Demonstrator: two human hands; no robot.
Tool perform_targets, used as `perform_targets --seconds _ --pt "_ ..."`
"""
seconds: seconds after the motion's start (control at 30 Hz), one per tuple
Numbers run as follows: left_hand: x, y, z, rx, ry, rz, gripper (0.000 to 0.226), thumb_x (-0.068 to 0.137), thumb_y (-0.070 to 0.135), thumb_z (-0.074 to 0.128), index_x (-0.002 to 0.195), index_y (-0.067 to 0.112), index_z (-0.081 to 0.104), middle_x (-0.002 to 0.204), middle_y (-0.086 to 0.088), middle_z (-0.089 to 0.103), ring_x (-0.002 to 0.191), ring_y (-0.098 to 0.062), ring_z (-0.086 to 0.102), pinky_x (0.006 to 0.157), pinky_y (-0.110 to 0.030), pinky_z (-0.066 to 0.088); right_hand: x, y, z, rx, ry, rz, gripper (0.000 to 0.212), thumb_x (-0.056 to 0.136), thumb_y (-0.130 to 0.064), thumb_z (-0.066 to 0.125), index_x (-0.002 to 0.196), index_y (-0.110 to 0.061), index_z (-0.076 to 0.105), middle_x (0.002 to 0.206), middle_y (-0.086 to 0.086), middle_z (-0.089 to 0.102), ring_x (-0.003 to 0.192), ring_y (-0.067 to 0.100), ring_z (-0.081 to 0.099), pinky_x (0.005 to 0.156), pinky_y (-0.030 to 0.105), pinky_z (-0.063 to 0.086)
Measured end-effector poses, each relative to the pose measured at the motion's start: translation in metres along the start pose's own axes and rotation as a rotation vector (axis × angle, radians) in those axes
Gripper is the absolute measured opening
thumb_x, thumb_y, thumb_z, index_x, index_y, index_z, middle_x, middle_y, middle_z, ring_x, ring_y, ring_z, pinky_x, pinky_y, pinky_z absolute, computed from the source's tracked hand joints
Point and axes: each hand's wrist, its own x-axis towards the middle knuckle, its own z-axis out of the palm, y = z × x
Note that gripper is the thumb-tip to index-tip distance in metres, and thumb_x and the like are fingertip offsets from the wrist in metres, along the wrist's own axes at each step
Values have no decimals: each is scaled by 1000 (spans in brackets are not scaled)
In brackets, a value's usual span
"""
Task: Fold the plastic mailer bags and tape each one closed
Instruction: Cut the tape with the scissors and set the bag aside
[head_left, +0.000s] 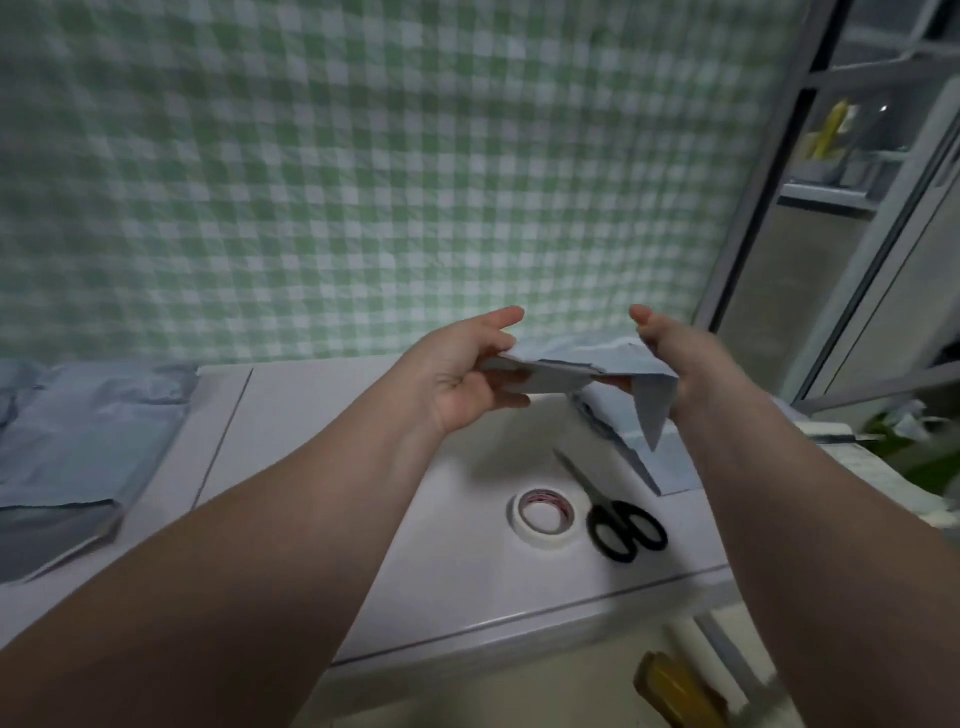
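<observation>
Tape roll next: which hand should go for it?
Right, probably. The left hand grips the mailer bag at its fold; the right hand holds only the loose end; the tape roll lies between the arms, scissors on its right.

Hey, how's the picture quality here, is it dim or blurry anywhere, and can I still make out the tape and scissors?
Head view: dim, cool light; head view: the green checked backdrop is smeared by motion blur; head view: wide-angle distortion bends the white tabletop; head view: tape roll and scissors look fairly sharp, the mailer bag between left hand and right hand slightly soft.
</observation>
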Motion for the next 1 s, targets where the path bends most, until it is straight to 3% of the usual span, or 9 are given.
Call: perform_targets --seconds 0.13,0.23,0.33,0.5,0.57,0.63,0.77,0.9,1.0 --pt "36 -28 48 -11 -5 16 40 89 -4 39 110 17 64 86 -11 55 68 -24 50 82 -40 47 37 -22 -45 -297 197 -91 45 95 2 35 128 -17 58 121 10 61 96 22 62 47 24 45" --pt "61 -50 75 -19 32 13 40 81 -6 41 90 20 70 102 -17 55 81 -28 46 88 -42 44 65 -30 -73 -432 240 -133 40 96 -7 44 134 -15 53 122 8 60 115 28 55 69 18 48" --pt "82 -71 92 -39 83 -15 42 76 -9 39 86 19 69 113 -17 59 97 -30 54 91 -39 44 87 -28 -96 -431 224 -124 36 97 -14 46 131 -8 54 138 11 51 128 27 46 42 -3 33" --pt "94 -94 107 13 81 -45 46 70 -11 40 87 17 72 119 -17 61 114 -31 57 101 -42 46 113 -15 -116 -583 202 -216 27 89 -3 48 103 -12 70 89 8 62 66 17 52 47 14 43" --pt "95 -100 109 95 54 -79 45 73 -12 40 89 17 71 123 -15 59 119 -28 53 103 -39 44 114 -10 -123 -641 227 -174 20 85 -4 53 81 -15 70 78 9 58 61 22 51 52 22 44" --pt "94 -104 110 195 39 -121 43 75 -10 43 92 18 72 128 -10 57 126 -23 46 107 -36 39 118 -6 -126 -860 224 -173 15 86 -9 57 89 -12 70 88 10 61 68 23 54 58 26 43" --pt "85 -101 111 376 49 -149 24 83 -8 50 88 11 63 98 -6 57 90 -18 56 83 -29 52 123 -3 -134 -1453 246 -37 38 89 -21 50 124 -10 60 132 7 55 118 26 52 97 33 44" --pt "73 -100 109 625 60 -176 26 89 -6 48 73 14 46 68 -7 54 57 -19 52 48 -28 43 95 1 -132 -1817 257 -175 31 86 -7 49 113 -15 61 119 8 58 108 28 56 74 33 43" --pt "69 -104 107 1017 19 -121 16 91 1 46 84 12 56 78 -9 64 71 -23 60 59 -31 47 80 6 -127 -1998 278 -190 29 89 -6 46 114 -13 58 110 6 56 107 26 56 73 32 38"
